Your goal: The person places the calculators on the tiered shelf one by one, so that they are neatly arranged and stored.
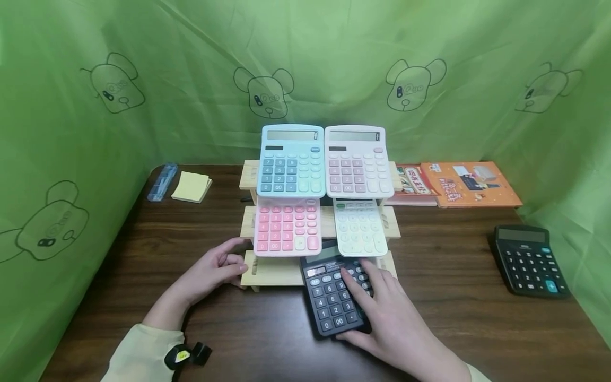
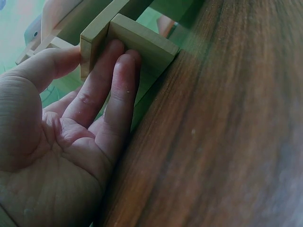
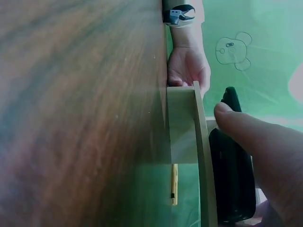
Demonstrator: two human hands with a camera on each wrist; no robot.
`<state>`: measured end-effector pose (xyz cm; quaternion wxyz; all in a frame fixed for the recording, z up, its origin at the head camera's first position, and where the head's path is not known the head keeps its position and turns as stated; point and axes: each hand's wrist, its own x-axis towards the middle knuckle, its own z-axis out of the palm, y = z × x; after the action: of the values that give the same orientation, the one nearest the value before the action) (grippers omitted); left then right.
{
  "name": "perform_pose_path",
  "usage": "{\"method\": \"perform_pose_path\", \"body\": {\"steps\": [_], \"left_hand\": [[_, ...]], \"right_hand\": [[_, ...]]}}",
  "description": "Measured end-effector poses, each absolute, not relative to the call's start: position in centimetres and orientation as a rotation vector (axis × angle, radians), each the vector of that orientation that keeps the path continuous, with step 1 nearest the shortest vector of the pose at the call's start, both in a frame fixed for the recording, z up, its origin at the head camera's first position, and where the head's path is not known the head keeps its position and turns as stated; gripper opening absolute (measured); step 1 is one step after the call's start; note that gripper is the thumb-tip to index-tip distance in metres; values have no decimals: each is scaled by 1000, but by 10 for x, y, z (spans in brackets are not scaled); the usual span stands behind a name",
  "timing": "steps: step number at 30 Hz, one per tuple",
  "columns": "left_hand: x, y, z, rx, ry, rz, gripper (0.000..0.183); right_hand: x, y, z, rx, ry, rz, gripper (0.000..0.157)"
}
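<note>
My right hand holds a black calculator, thumb at its near edge and fingers over its right keys. The calculator lies tilted on the bottom step of a wooden tiered stand, its near end jutting past the front edge. In the right wrist view, the calculator's dark edge is beside the step board. My left hand pinches the left end of that step. Its thumb meets the board's edge, with fingers underneath. Above are pink, pale green, blue and lilac calculators.
Another black calculator lies at the right of the table. Orange and red booklets are behind the stand on the right. Yellow sticky notes and a clear blue item sit back left. Green fabric surrounds the table.
</note>
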<state>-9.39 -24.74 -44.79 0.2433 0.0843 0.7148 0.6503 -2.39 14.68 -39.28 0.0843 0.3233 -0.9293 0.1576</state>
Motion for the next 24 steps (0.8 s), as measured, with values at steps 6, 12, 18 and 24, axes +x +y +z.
{"method": "perform_pose_path", "body": {"steps": [6,12,18,24], "left_hand": [[-95,-247,-449,221,1954,1776,73],[-95,-248,-449,230,1954,1780,73],[-94,-247,-448,199,1962,1764,74],[-94,-246,-446,185,1976,1745,74]], "right_hand": [[-29,138,-391,997,-2811,381,102],[-30,129,-388,1056,-2808,354,98],[-32,122,-386,1097,-2792,389,87],[-35,117,-388,1137,-2748,414,84]]}}
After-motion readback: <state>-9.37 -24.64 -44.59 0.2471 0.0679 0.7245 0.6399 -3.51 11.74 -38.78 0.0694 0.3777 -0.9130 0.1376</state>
